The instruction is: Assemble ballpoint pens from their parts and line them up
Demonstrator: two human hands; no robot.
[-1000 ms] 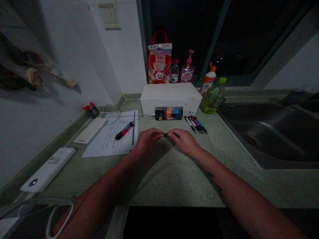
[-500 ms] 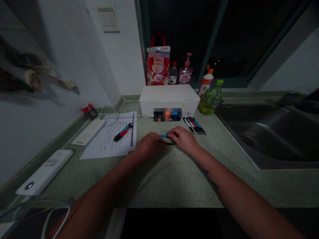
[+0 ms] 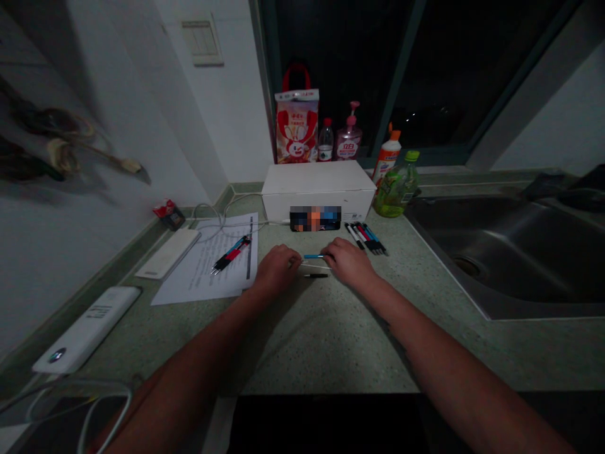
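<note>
We look down at a speckled green counter [image 3: 326,340], with both bare forearms reaching away from us. The left hand [image 3: 278,268] and right hand [image 3: 350,263] rest close together, palms down and fingers curled inward. Three thin items lie in the narrow gap between them: a blue rod [image 3: 312,256], a pale rod [image 3: 314,267] nearest the middle, and a short black rod [image 3: 316,275] closest to us. Their long axes run left to right, roughly parallel and just apart. The blue rod's right end meets the right fingers [image 3: 328,254], so the right hand is the nearer. The black rod sits clear of both hands. We cannot tell whether either hand has hold of anything.

Nothing stands between the hands and the rods. Farther away, a bundle of pens [image 3: 365,238] lies on the right, in front of a white box [image 3: 317,183]. To the left, a red-and-black pen [image 3: 230,254] lies on a sheet of paper [image 3: 208,265]. A steel sink [image 3: 501,252] is on the far right.
</note>
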